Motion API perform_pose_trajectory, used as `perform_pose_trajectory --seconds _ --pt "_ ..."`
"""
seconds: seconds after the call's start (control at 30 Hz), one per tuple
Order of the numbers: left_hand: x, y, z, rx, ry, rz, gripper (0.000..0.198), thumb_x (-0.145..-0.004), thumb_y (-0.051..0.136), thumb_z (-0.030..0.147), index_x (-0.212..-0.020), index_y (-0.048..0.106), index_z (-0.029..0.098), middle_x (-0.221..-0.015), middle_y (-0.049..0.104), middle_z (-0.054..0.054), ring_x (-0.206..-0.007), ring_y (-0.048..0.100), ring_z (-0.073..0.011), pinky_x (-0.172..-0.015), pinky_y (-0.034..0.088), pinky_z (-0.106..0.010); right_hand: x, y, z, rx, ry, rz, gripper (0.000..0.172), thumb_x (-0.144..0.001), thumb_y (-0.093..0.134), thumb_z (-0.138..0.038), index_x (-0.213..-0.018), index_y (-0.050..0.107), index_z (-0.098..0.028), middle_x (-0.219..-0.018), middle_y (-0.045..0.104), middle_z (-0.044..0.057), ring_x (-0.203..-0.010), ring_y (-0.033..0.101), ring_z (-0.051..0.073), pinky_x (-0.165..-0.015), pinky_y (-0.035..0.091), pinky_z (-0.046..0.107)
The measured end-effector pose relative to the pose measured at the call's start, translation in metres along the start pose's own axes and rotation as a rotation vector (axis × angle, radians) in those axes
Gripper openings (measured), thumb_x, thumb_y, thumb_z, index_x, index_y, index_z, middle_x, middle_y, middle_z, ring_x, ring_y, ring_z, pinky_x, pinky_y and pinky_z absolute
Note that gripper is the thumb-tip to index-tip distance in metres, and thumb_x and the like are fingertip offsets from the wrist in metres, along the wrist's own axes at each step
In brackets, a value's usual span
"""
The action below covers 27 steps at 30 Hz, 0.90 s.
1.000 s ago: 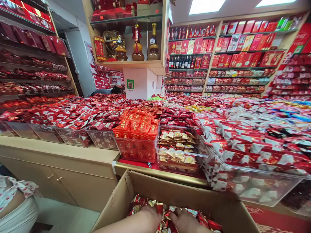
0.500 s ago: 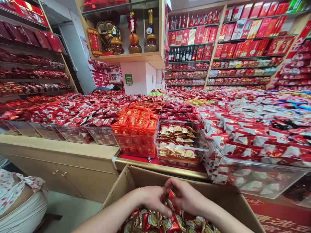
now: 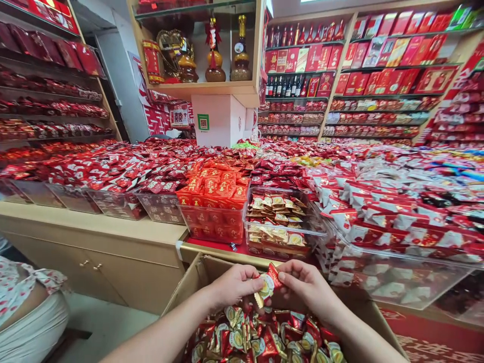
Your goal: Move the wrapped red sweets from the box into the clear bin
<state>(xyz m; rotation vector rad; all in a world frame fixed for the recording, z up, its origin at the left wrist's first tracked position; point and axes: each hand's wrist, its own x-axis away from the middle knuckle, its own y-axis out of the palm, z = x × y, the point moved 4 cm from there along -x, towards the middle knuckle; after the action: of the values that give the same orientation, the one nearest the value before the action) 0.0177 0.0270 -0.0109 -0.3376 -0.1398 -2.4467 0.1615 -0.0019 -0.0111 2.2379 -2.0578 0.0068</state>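
My left hand (image 3: 232, 284) and my right hand (image 3: 306, 285) are both closed, pinching a small stack of red-and-gold candy packets (image 3: 267, 285) between them above an open cardboard box (image 3: 189, 290). The box holds a heap of the same foil-wrapped candies (image 3: 260, 340). Just beyond my hands a clear plastic bin (image 3: 282, 227) sits on the counter, partly filled with gold-and-red packets.
Clear bins of red sweets (image 3: 214, 201) line a wooden counter (image 3: 94, 237). A big bin of red-and-white packets (image 3: 397, 242) is at the right. Shelves of red boxes (image 3: 378, 55) and bottles fill the back. Another person in floral cloth (image 3: 26, 307) is at the lower left.
Both hands rose out of the candy heap in the box, gathered a few packets and lifted them toward the counter edge. The camera tilted slightly.
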Motion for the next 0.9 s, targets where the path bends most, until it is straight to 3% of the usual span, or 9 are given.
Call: perform_pose_trajectory --seconds 0.1,0.2,0.3,0.47,0.57,0.67,0.77,0.9 --pt "-0.001 0.002 -0.001 0.068 0.017 0.001 0.035 -0.070 0.050 0.047 -0.079 0.046 0.014 -0.071 0.063 -0.004 -0.053 0.058 -0.0115 -0.040 0.031 -0.016 0.001 -0.003 -0.003 -0.024 -0.012 0.039 0.029 -0.065 0.061 -0.038 -0.075 0.052 -0.013 -0.054 0.053 -0.004 -0.046 0.045 0.005 -0.046 0.038 0.019" --pt "-0.004 0.002 -0.003 0.070 0.049 0.075 0.033 -0.071 0.051 0.045 -0.080 0.045 0.014 -0.072 0.062 -0.004 -0.056 0.059 -0.0117 -0.042 0.032 -0.016 0.001 -0.004 -0.002 -0.016 -0.048 0.092 0.031 -0.065 0.061 -0.038 -0.080 0.052 -0.013 -0.061 0.054 -0.002 -0.050 0.046 0.006 -0.047 0.039 0.019" --pt "-0.006 0.000 -0.005 0.039 0.086 0.146 0.034 -0.069 0.053 0.045 -0.079 0.043 0.014 -0.072 0.062 -0.002 -0.056 0.059 -0.0116 -0.044 0.034 -0.017 0.000 0.001 0.005 -0.018 -0.036 0.043 0.033 -0.065 0.062 -0.037 -0.085 0.049 -0.014 -0.071 0.055 0.000 -0.057 0.049 0.008 -0.048 0.040 0.019" --pt "-0.005 0.005 -0.008 -0.063 -0.024 0.062 0.039 -0.067 0.051 0.050 -0.083 0.049 0.014 -0.070 0.061 -0.002 -0.053 0.057 -0.0114 -0.042 0.030 -0.017 -0.001 0.003 0.011 0.098 -0.075 -0.010 0.025 -0.069 0.058 -0.037 -0.073 0.047 -0.015 -0.063 0.052 -0.002 -0.053 0.047 0.008 -0.049 0.038 0.020" --pt "-0.004 0.005 -0.006 -0.108 -0.019 0.099 0.044 -0.067 0.047 0.054 -0.083 0.054 0.013 -0.068 0.061 -0.003 -0.051 0.056 -0.0114 -0.041 0.028 -0.017 0.003 -0.002 0.004 0.340 -0.169 0.066 0.022 -0.073 0.052 -0.036 -0.081 0.047 -0.016 -0.069 0.053 0.001 -0.056 0.048 0.010 -0.054 0.041 0.024" --pt "-0.006 0.003 -0.009 -0.121 -0.018 0.167 0.047 -0.066 0.046 0.056 -0.080 0.057 0.012 -0.064 0.059 -0.002 -0.049 0.053 -0.0111 -0.041 0.030 -0.018 0.014 0.001 -0.010 0.711 -0.403 0.197 0.026 -0.077 0.046 -0.031 -0.100 0.044 -0.017 -0.096 0.049 0.009 -0.070 0.051 0.014 -0.068 0.043 0.031" --pt "-0.010 0.001 -0.018 -0.155 -0.029 0.206 0.047 -0.065 0.045 0.057 -0.068 0.055 0.011 -0.054 0.051 0.002 -0.044 0.046 -0.0088 -0.042 0.032 -0.020 0.024 0.019 -0.013 0.953 -0.562 0.081 0.039 -0.072 0.054 -0.027 -0.107 0.040 -0.019 -0.105 0.045 0.010 -0.092 0.046 0.020 -0.079 0.041 0.033" --pt "-0.012 -0.002 -0.023 -0.233 0.020 0.215 0.043 -0.068 0.042 0.055 -0.054 0.044 0.014 -0.047 0.037 0.005 -0.045 0.036 -0.0073 -0.044 0.030 -0.020 0.027 0.032 -0.008 1.097 -0.552 -0.025 0.047 -0.069 0.054 -0.013 -0.112 0.037 -0.019 -0.106 0.047 0.008 -0.095 0.045 0.020 -0.081 0.041 0.033"
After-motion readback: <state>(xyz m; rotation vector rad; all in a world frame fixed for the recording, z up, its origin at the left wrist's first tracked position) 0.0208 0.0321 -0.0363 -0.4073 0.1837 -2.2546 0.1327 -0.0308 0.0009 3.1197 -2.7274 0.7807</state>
